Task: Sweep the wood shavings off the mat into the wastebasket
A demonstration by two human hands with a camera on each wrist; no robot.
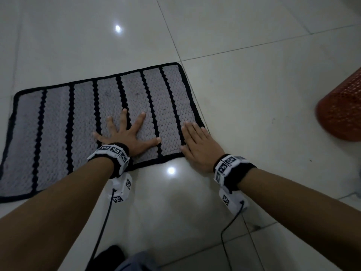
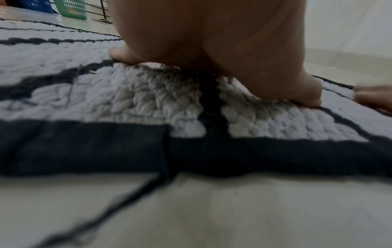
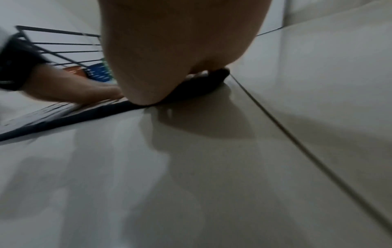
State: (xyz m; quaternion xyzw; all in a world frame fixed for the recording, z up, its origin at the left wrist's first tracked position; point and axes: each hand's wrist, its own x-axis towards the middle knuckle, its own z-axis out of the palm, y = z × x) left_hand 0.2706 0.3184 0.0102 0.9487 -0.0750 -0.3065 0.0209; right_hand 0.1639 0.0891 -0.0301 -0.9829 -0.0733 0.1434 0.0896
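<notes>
Grey mat lies under the flat, splayed left hand; flat right hand covers its near-right corner; shavings seemingly indiscernible.

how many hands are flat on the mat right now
2. The left hand lies spread on the mat near its front edge; the right hand rests on its front right corner, partly over the floor.
</notes>
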